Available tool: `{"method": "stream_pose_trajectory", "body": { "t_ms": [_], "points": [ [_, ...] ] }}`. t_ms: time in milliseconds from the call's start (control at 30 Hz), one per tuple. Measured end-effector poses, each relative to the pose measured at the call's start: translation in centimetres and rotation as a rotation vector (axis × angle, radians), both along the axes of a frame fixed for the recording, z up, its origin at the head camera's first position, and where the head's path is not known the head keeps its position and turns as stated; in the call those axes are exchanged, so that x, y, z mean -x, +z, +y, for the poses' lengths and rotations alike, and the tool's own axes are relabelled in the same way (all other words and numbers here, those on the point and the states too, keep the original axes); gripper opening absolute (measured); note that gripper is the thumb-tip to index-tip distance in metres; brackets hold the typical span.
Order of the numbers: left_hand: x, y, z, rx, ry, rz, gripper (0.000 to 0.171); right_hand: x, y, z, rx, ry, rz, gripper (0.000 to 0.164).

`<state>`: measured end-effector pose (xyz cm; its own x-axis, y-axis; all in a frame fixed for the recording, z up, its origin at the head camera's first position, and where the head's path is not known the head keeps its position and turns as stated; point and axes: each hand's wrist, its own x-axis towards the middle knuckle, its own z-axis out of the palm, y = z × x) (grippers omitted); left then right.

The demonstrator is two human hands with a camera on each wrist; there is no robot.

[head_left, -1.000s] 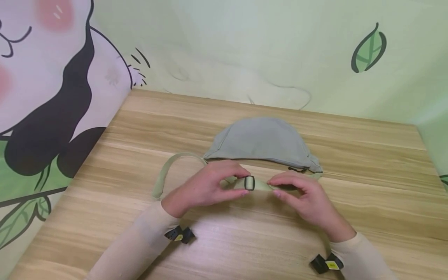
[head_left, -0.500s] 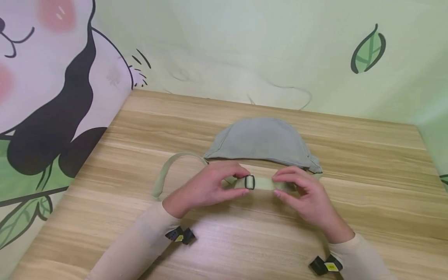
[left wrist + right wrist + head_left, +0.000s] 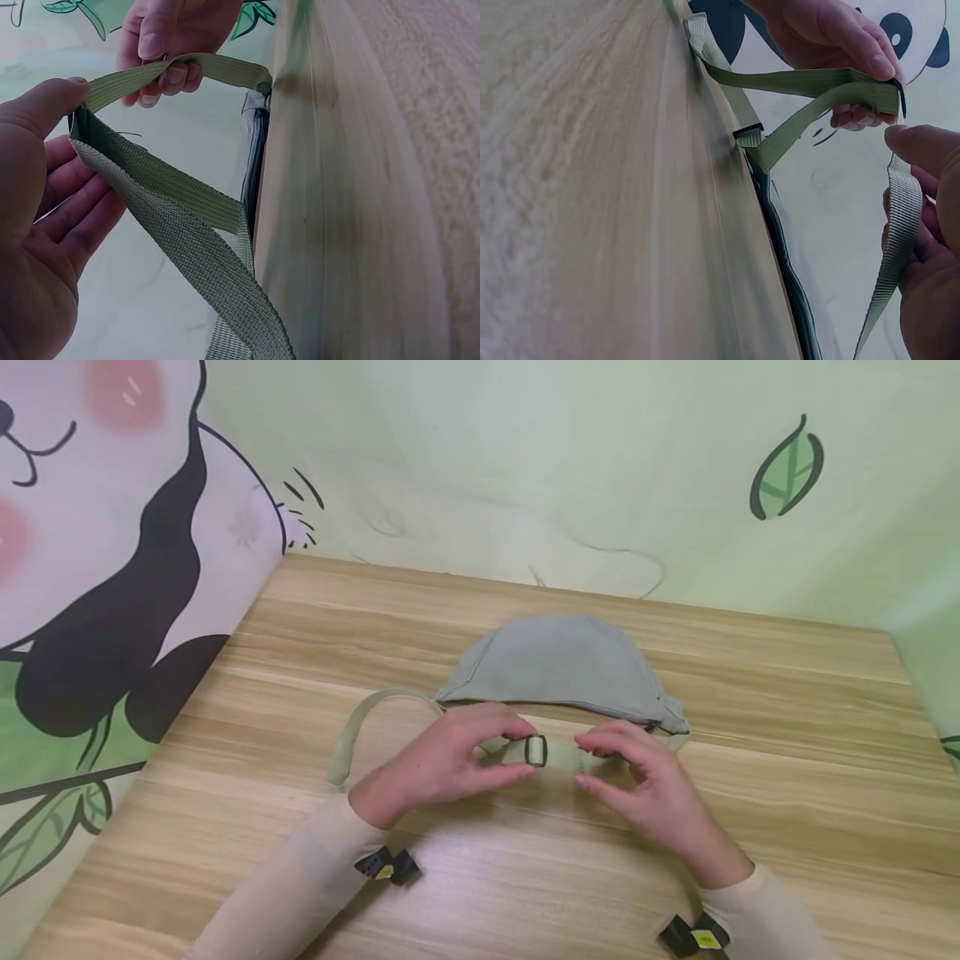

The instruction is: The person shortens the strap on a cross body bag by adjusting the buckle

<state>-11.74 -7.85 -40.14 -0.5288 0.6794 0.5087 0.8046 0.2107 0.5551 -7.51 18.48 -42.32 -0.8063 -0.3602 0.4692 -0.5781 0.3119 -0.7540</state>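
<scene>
Starting at the left, the inspection found a pale green strap curving in a loose loop on the bench, its webbing bent edgewise without creasing. It appeared light, soft along its length and firmer across its width, with a ribbed weave judged unlikely to slip.

The left hand came next, thumb and forefinger bent to a narrow gap and pinching the black buckle by its near and far edges. The buckle was threaded on the strap and held above the bench. It was judged small, hard and light; the two edges in use were considered the proper hold, as they left the webbing free to slide.

Between the hands a short run of strap stretched fairly flat. Behind it, on the bench, lay the grey bag, zip side toward the person. Its cloth looked soft and thinly filled, with little weight to anchor a pull, and nothing fragile was noted.

At the right, the right hand held the strap lightly between a slightly parted thumb and fingers. A flat pinch across the full width was considered best there, to prevent twisting.
</scene>
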Motion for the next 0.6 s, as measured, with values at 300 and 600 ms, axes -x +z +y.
{"method": "stream_pose_trajectory", "body": {
  "t_ms": [300,600],
  "points": [
    [0.02,0.19,-0.07,-0.009,0.003,0.006,0.03,-0.03,0.17,-0.24,-0.057,-0.026,0.063,0.043],
    [0.12,0.23,-0.11,-0.004,-0.009,0.0,0.028,-0.26,0.26,-0.32,-0.012,-0.034,0.069,0.044]
  ]
}}
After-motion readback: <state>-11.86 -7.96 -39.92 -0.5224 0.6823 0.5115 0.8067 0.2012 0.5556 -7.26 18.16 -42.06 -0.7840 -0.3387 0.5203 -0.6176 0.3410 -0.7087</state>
